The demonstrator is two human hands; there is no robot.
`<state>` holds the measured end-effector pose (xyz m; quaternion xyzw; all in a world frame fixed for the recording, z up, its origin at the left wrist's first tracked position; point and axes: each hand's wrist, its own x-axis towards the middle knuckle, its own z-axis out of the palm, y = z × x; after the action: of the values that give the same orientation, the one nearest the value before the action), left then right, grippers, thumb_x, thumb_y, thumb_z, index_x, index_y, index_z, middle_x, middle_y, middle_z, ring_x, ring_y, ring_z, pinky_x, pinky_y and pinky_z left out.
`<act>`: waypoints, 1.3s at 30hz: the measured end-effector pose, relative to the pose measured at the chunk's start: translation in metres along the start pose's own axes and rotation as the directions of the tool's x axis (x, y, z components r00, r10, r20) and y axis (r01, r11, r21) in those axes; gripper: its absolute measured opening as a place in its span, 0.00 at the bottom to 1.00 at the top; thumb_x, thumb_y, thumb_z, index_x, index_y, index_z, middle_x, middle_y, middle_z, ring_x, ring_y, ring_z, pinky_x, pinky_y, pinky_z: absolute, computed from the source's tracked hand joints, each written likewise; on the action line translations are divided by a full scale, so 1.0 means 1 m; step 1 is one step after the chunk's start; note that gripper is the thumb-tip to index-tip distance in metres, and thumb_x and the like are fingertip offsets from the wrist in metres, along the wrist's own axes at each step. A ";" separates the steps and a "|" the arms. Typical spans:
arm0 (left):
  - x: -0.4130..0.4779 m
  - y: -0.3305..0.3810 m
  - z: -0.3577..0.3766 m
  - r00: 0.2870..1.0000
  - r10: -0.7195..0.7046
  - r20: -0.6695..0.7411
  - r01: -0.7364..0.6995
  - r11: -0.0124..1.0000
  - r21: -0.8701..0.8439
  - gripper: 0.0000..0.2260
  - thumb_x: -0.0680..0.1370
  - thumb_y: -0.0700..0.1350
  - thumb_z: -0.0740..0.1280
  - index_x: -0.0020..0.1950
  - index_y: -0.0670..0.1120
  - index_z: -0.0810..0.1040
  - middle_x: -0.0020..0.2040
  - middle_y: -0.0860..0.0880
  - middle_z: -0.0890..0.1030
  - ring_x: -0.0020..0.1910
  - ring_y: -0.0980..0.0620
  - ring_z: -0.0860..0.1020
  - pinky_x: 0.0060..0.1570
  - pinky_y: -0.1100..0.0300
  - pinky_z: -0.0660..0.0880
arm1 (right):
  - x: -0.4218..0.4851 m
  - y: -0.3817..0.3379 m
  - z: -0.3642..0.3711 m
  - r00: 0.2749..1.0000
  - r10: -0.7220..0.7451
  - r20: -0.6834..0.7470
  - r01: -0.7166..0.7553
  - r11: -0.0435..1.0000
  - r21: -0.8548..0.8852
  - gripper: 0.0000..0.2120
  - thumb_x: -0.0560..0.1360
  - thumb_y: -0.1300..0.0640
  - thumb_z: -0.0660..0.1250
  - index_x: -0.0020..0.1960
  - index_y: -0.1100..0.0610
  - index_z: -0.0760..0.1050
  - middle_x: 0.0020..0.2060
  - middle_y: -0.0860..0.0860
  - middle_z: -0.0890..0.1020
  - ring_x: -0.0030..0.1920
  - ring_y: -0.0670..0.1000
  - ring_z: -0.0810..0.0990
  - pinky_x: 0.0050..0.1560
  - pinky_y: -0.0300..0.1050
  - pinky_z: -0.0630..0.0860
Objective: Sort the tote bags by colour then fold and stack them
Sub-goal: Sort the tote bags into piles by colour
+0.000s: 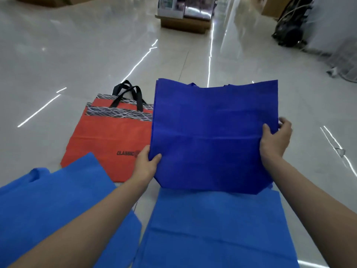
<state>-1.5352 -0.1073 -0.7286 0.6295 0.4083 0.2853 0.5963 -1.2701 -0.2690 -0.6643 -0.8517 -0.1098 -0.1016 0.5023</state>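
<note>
A dark blue tote bag (210, 132) is held flat above the floor, its handles at the far edge. My left hand (147, 164) pinches its left side near the bottom. My right hand (275, 141) grips its right edge, thumb on top. Under it lies a lighter blue tote bag (214, 227) on the floor. Another lighter blue tote bag (48, 206) lies at the lower left, partly under my left forearm. An orange tote bag (108, 140) with black handles and a grey patterned band lies flat further left; a second one shows beneath it.
The floor (96, 55) is glossy pale tile with light streaks. A cardboard box with packaged goods (183, 20) stands far ahead. A black trolley with cables (289, 26) stands at the far right, with grey netting (345, 60) beside it.
</note>
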 end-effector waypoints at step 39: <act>-0.165 -0.128 -0.223 0.914 -0.100 -0.393 0.377 0.567 0.732 0.28 0.81 0.53 0.57 0.76 0.42 0.53 0.77 0.42 0.49 0.76 0.46 0.48 0.73 0.54 0.47 | -0.366 -0.035 0.141 0.409 0.146 0.901 0.042 0.983 -0.178 0.20 0.73 0.56 0.68 0.62 0.62 0.70 0.53 0.57 0.77 0.56 0.58 0.75 0.55 0.50 0.72</act>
<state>-1.8295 -0.1382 -0.8055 0.7134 0.6616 0.0834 0.2154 -1.6205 -0.1597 -0.8060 -0.8130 -0.3290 0.3836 0.2893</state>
